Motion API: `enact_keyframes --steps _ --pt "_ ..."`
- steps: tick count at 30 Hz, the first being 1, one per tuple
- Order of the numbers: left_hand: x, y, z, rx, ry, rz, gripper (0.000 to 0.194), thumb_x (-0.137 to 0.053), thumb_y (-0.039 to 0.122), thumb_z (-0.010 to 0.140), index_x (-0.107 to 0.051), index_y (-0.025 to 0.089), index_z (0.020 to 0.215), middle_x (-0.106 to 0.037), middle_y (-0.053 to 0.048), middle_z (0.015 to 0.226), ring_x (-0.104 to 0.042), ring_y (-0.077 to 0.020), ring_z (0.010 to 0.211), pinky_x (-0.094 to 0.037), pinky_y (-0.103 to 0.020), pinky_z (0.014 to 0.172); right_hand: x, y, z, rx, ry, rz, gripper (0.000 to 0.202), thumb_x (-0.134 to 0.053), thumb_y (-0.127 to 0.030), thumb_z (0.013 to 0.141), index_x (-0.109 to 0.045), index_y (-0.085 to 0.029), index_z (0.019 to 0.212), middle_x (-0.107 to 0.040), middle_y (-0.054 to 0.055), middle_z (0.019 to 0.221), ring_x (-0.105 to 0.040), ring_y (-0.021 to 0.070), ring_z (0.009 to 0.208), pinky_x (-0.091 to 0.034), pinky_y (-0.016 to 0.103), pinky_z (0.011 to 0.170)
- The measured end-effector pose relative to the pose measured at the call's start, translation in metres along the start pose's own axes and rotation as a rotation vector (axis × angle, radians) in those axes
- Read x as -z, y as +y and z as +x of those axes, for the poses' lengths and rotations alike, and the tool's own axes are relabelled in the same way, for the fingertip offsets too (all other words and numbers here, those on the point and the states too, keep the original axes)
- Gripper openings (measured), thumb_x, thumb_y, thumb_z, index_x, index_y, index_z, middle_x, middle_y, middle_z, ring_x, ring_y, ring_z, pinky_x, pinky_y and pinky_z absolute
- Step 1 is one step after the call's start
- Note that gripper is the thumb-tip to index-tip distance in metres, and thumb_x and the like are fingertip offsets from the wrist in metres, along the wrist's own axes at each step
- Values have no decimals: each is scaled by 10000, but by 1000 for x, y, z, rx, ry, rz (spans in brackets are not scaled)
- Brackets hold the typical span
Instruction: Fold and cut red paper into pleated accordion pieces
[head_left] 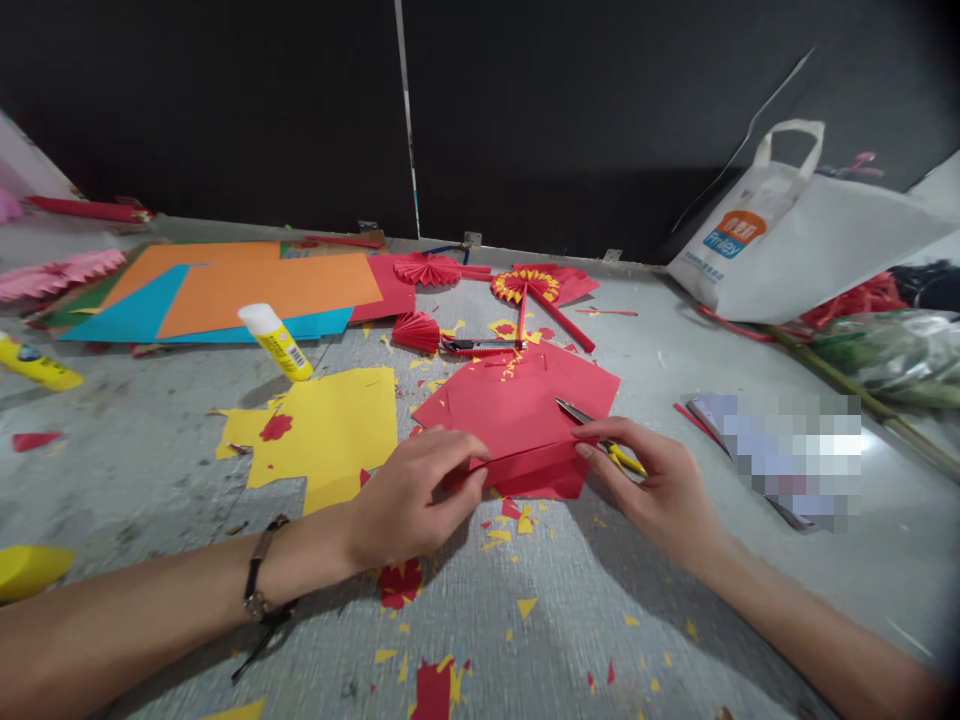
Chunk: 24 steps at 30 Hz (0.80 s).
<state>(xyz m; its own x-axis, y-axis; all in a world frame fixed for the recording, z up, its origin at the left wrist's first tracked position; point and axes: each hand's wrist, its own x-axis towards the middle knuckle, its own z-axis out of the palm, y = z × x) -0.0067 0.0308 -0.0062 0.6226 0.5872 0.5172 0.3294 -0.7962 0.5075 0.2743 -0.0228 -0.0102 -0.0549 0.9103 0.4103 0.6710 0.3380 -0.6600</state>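
A folded strip of red paper [536,462] is pinched at its two ends between my hands. My left hand [420,485] grips its left end with thumb and fingers, while my right hand [652,480] pinches the right end. Beneath it lies a larger red paper sheet [517,400]. Scissors with yellow handles [626,460] rest partly under my right fingers, blades toward the upper left. Left of my hands is a cut yellow paper sheet [345,420]. A utility knife [484,346] lies beyond the red sheet, near a pleated red and yellow fan [529,287].
A glue stick [276,343] stands by the yellow sheet. Orange sheets [277,295] and a blue sheet [127,310] are stacked at the back left. To the right are a blurred-out phone-like object [772,460] and a white bag [795,240]. Paper scraps [527,607] litter the table.
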Motion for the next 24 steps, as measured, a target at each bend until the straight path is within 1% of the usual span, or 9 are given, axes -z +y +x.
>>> enact_keyframes --steps 3,6,10,16,24 --pt "-1 -1 -1 -53 -64 2 89 -546 180 1005 -635 182 1007 -657 13 780 -571 -141 684 -438 -268 666 2 -4 0 76 18 38 104 -622 -247 1027 -714 -261 1074 -786 30 1009 -737 205 915 -543 342 816" --pt "0 -2 -2 -112 -121 6 132 -532 198 1031 -649 176 975 -668 2 762 -582 -152 686 -448 -278 689 4 -10 0 166 22 66 133 -617 -187 1021 -710 -272 1064 -773 40 1063 -731 208 998 -553 351 874" --pt "-1 -3 -2 -143 -120 13 174 -519 174 1039 -656 168 932 -634 7 702 -560 -153 653 -427 -278 676 4 -13 -1 246 -12 47 169 -670 -159 994 -705 -263 1123 -766 53 1101 -723 210 1031 -558 355 894" --pt "-1 -3 -2 -164 -128 10 157 -526 157 1031 -645 172 929 -635 6 710 -555 -150 642 -412 -271 651 2 -9 -1 200 -57 28 228 -659 -184 1012 -702 -268 1219 -795 33 1112 -734 198 1012 -553 355 906" --pt "-1 -2 -2 -164 -108 26 160 -535 154 1025 -630 181 898 -630 11 695 -550 -146 631 -433 -274 658 1 -9 2 202 -64 112 142 -659 -198 1007 -749 -272 1088 -807 35 971 -756 211 885 -598 369 812"
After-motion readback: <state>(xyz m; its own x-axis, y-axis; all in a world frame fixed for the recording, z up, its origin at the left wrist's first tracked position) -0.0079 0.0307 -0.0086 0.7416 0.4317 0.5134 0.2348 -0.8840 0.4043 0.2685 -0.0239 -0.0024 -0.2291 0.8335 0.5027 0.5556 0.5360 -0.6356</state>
